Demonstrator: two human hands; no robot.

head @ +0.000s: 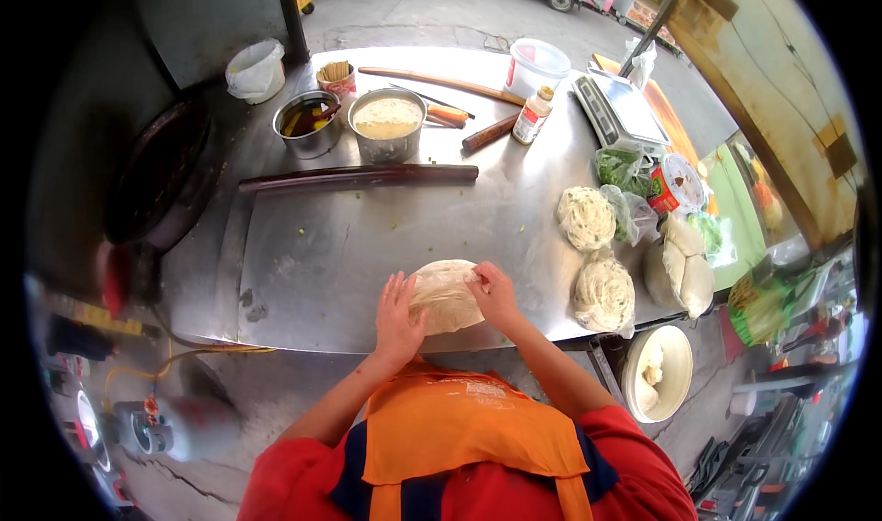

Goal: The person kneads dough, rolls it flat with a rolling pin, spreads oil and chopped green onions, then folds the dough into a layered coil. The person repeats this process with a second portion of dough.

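Observation:
A flattened round of pale dough lies on the steel worktop near its front edge, just before me. My left hand rests along the left side of the dough, palm down, fingers apart and thumb on its surface. With curled fingers, my right hand pinches the dough's upper right edge. The dough's left border is partly hidden under my left hand. To the right sit two coiled dough rounds flecked with green, one farther back and one nearer.
A dark rolling pin lies across the worktop. Beyond it stand a pot of pale mixture, a pot of dark oil and a glass jar. A scale is at back right. A bucket stands below the right edge.

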